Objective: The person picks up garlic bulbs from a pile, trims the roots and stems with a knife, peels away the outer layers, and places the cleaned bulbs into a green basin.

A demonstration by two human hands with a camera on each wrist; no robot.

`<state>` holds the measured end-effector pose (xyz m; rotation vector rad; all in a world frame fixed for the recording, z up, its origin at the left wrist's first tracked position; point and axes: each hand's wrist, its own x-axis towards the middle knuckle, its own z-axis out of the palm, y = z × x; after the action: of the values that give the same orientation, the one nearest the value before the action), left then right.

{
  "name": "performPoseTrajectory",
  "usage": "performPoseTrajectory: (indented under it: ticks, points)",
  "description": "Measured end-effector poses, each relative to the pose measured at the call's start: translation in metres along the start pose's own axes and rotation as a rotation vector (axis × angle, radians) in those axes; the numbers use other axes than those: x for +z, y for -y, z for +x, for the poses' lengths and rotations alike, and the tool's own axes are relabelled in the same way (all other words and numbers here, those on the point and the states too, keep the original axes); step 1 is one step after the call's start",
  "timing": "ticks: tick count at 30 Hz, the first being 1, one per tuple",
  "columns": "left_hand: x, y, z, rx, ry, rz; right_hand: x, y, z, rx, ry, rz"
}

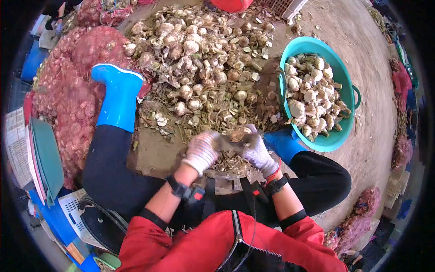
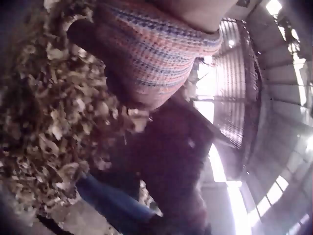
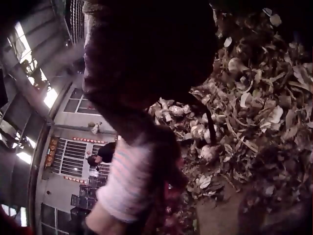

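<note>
Between my knees both gloved hands meet around one garlic bulb point(image 1: 238, 134). My right hand point(image 1: 256, 150) curls round it from below. My left hand point(image 1: 202, 148) is fisted against its near side, and the part it grips lies in shadow. The knit glove of my left hand point(image 2: 156, 54) fills the left wrist view above dry trimmings point(image 2: 49, 122). My right hand point(image 3: 146, 58) is a dark mass in the right wrist view, beside the garlic pile point(image 3: 244, 122).
A big heap of untrimmed garlic point(image 1: 199, 59) lies ahead on the floor. A teal basin point(image 1: 351, 95) of trimmed bulbs stands at right. Blue boots point(image 1: 118, 97) flank the hands. Red mesh sacks point(image 1: 77, 81) lie left. Trimmings point(image 1: 231, 163) pile under the hands.
</note>
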<state>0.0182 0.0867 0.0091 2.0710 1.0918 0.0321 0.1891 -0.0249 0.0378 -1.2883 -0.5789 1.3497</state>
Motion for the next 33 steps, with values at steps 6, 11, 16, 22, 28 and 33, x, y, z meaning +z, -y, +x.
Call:
performPoseTrajectory:
  ticks: [6, 11, 16, 22, 28, 33]
  points:
    - [-0.013, 0.006, 0.006, -0.367, 0.283, -1.198, 0.008, 0.024, 0.006, -0.191, 0.012, -0.619]
    - [-0.018, -0.040, 0.002, -0.163, 0.192, -0.861, 0.013, 0.013, 0.005, 0.360, -0.181, 0.415]
    - [-0.019, -0.032, 0.002, 0.090, -0.051, -0.029, 0.013, 0.014, 0.004, 0.103, -0.091, -0.114]
    - [-0.002, 0.084, 0.070, -0.441, -0.116, 0.004, -0.048, 0.083, -0.008, -0.321, -0.211, 1.023]
    - [0.031, 0.154, 0.132, -0.460, -0.248, -0.056, -0.062, 0.028, 0.014, 0.083, -0.456, 0.566]
    - [0.051, 0.123, 0.079, -0.296, -0.311, -0.753, -0.016, -0.008, 0.031, 0.168, -0.265, -0.098]
